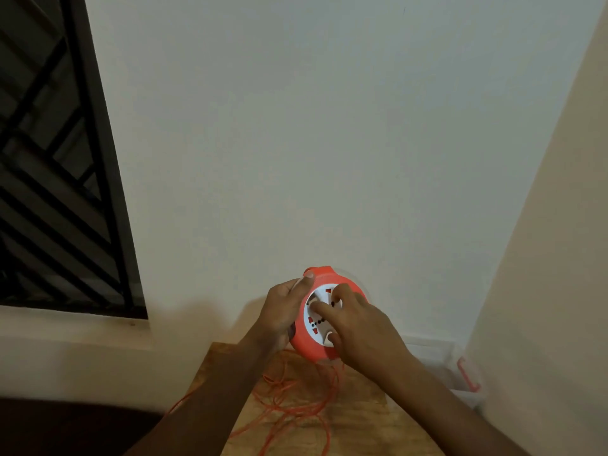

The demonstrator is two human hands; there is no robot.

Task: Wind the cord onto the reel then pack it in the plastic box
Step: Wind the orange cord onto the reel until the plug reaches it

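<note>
The round orange plastic cord reel w/ a white socket face (317, 327) is being held up in the air, above the far edge of a light wooden table w/ visible grain (358, 419), in front of a plain white wall (329, 126). The socket face is tilting toward the camera and a bit to the right.

The left hand (283, 311) is gripping the reel's left rim: fingers wrapping round the back, thumb lying along the upper-left edge near the reel's orange top handle. So it's clenched on the reel.

The right hand (358, 327) is pressing on the white face, fingers bent and spread over it; one fingertip is sitting by the socket holes near the centre, the thumb is resting at the lower-right edge of the white disc. Whether it's pinching a knob there, can't tell; the fingers are covering that spot.

The thin orange cord (296, 399) is hanging from the reel's underside and lying in loose tangled loops on the table, w/ one strand trailing off the left edge.

The clear plastic box w/ a red clip handle (460, 370) is sitting to the right, near the corner where the white wall meets a cream side wall (543, 291). A window w/ dark diagonal bars (49, 176) is filling the left side.
</note>
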